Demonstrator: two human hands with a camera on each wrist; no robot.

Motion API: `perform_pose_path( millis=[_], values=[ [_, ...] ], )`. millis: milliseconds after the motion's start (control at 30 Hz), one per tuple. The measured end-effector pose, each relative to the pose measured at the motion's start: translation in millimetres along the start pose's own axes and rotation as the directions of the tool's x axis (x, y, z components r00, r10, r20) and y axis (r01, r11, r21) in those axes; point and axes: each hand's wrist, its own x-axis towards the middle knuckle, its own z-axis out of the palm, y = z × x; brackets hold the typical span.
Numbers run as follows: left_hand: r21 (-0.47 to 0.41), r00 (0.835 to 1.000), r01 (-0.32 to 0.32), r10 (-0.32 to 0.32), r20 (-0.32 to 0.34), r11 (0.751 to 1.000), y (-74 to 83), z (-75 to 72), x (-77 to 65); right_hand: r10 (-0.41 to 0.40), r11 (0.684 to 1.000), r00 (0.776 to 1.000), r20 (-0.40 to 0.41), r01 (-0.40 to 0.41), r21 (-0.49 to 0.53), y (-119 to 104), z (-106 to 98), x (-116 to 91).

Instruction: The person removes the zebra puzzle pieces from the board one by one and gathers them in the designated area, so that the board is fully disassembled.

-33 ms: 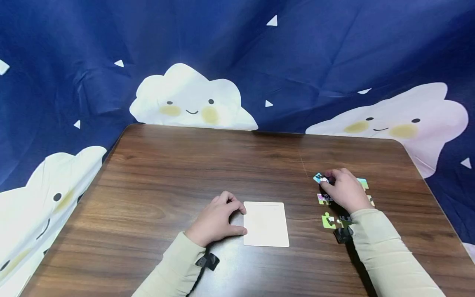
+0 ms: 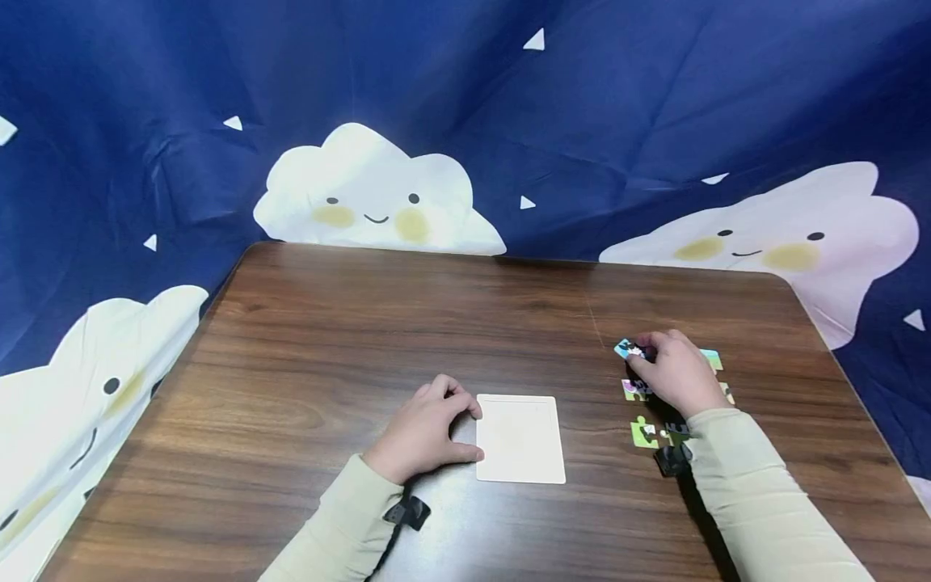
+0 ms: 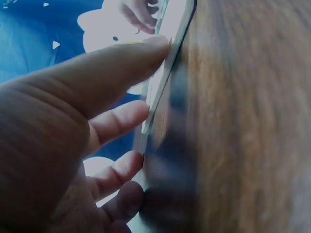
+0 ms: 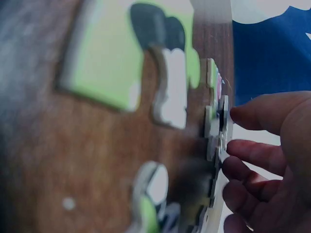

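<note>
My left hand (image 2: 425,428) touches the left edge of a white square board (image 2: 520,439) with thumb and fingertips spread along it. In the left wrist view the thumb (image 3: 116,68) lies against the board's edge. On the right side of the table, my right hand (image 2: 680,372) pinches a blue jigsaw piece (image 2: 624,348) between thumb and fingers. That piece is turned at an angle, and the fingers partly hide it. Beneath and around this hand lie more jigsaw pieces, including a pink-and-green one (image 2: 631,391) and a light green one (image 2: 643,432).
Other pieces show past the right hand, one blue and green (image 2: 712,359); the hand and sleeve cover part of the group. The brown wooden table (image 2: 327,323) ends at a blue cloth (image 2: 465,89) with white clouds.
</note>
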Motion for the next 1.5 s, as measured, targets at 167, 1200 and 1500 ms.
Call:
perform_pose_path(
  millis=[167,1200,1500],
  values=[
    [0.009,1.0,0.016,-0.016,0.01,1.0,1.5,0.3,-1.1,-0.002,1.0,1.0,-0.008,0.001,-0.022,-1.2,-0.2,1.5],
    [0.019,1.0,0.008,-0.008,0.025,1.0,2.4,2.4,3.2,-0.013,0.399,0.998,0.069,-0.058,0.915,-61.5,6.6,-50.2],
    [0.028,1.0,0.014,-0.014,0.018,1.0,0.4,0.8,4.0,-0.08,0.444,0.988,0.131,-0.082,0.892,-85.6,16.3,-53.1]
  ],
)
